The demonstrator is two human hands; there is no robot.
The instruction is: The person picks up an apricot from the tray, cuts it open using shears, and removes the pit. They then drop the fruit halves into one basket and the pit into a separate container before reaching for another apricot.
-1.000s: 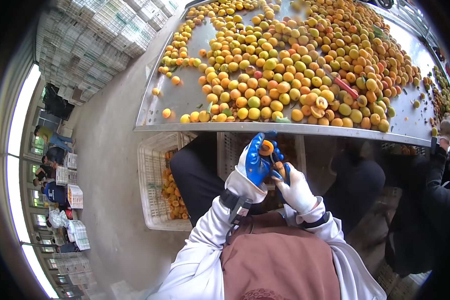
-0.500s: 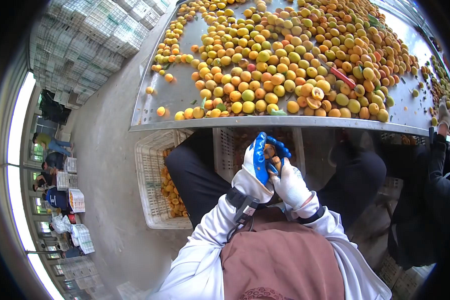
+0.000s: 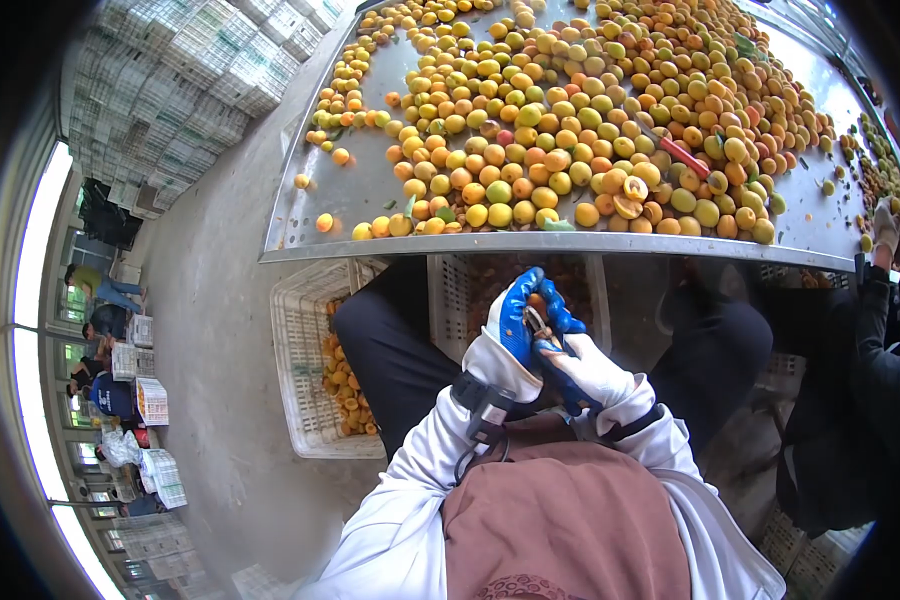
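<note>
Below the table [image 3: 370, 250], my left hand [image 3: 510, 332] clasps an apricot [image 3: 537, 302]; my right hand [image 3: 592, 372] grips a tool [image 3: 536, 323] touching it

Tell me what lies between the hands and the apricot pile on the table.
Head view: above the left hand and right hand comes a white crate, then the table's metal rim, then the pile.

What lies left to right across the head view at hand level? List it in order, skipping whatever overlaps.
People by the far wall → white crate of fruit → left hand gripping an apricot → right hand → co-worker's dark sleeve.
</note>
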